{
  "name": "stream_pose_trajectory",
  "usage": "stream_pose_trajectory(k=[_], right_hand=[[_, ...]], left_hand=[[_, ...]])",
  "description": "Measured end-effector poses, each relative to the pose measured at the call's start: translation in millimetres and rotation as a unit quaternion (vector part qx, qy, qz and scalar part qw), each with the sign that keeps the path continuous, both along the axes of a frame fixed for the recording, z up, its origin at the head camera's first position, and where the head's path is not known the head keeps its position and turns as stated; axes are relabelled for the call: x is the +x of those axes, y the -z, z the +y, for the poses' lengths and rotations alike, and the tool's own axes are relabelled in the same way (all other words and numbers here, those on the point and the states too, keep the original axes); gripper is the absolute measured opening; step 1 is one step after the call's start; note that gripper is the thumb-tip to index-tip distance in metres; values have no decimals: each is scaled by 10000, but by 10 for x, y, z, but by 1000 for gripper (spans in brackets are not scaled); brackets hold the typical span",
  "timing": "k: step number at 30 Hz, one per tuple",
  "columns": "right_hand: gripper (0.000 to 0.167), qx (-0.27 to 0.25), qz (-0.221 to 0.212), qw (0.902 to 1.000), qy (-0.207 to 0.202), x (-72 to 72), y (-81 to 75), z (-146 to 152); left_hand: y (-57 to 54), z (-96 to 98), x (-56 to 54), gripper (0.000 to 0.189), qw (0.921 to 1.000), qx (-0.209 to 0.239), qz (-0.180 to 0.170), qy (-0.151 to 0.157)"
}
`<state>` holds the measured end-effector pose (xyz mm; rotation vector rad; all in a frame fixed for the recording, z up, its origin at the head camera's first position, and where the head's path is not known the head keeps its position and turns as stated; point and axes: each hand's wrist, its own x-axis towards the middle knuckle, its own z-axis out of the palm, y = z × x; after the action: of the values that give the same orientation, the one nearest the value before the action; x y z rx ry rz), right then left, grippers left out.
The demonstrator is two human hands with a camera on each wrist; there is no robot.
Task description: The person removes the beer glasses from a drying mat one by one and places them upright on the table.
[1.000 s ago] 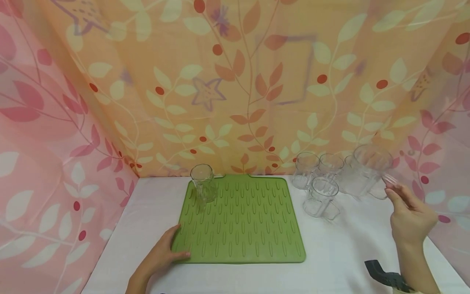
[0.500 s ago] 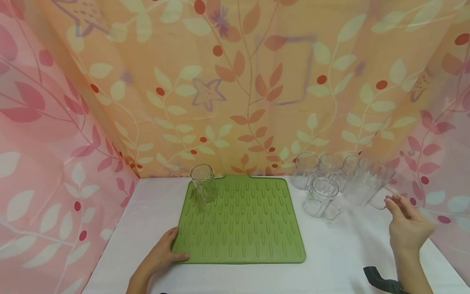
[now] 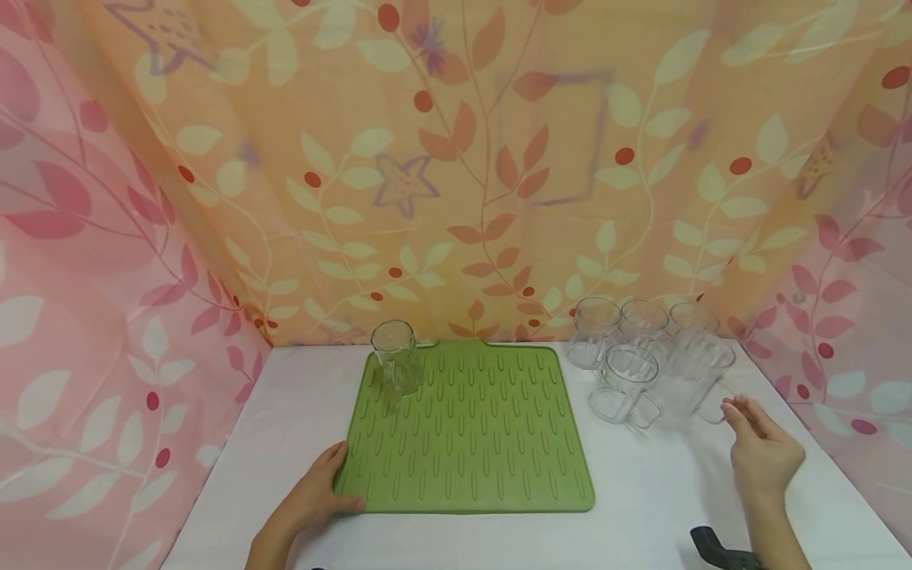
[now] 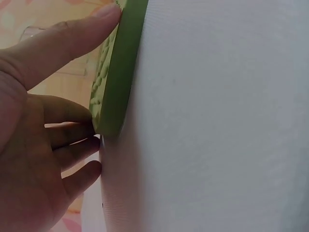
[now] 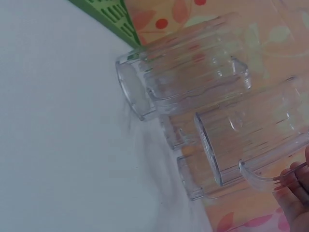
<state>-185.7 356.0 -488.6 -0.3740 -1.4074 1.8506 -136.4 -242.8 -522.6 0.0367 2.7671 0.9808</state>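
Note:
My left hand (image 3: 313, 495) rests at the near left corner of a green ridged mat (image 3: 466, 431). In the left wrist view its thumb (image 4: 72, 46) lies on the mat's top, and the extended fingers touch the mat's side edge. My right hand (image 3: 768, 455) pinches the handle of a clear glass mug (image 3: 705, 372) between thumb and fingers. That mug tilts a little and overlaps the mugs behind it; in the right wrist view, the held mug (image 5: 256, 135) has its base close over the white tabletop. Another glass mug (image 3: 397, 360) stands upright at the mat's far left corner.
Several more clear mugs stand right of the mat: one mug (image 3: 623, 384) in front, others in a row (image 3: 597, 332) against the patterned cloth (image 3: 484, 158). A black strap end (image 3: 720, 550) shows near my right forearm. A white cloth (image 3: 641, 491) covers the table.
My right hand has come left and nearer with the glass mug, which now sits lower in the head view. The left hand stays at the mat corner.

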Motion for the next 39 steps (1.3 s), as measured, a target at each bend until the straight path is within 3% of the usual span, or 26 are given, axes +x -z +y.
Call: stream_pose_trajectory(k=[15, 20, 29, 39], right_hand=[[32, 630, -265, 9975, 180, -75, 386, -39], [34, 843, -399, 9954, 235, -89, 460, -39], [32, 699, -159, 9973, 146, -85, 515, -69], [39, 1784, -936, 9791, 290, -36, 539, -54]], left_hand=[[14, -4, 8, 118, 9998, 104, -156, -3], [5, -1, 8, 118, 9999, 53, -112, 0], [-18, -5, -5, 118, 10000, -31, -69, 16], [-22, 4, -13, 118, 10000, -56, -73, 26]])
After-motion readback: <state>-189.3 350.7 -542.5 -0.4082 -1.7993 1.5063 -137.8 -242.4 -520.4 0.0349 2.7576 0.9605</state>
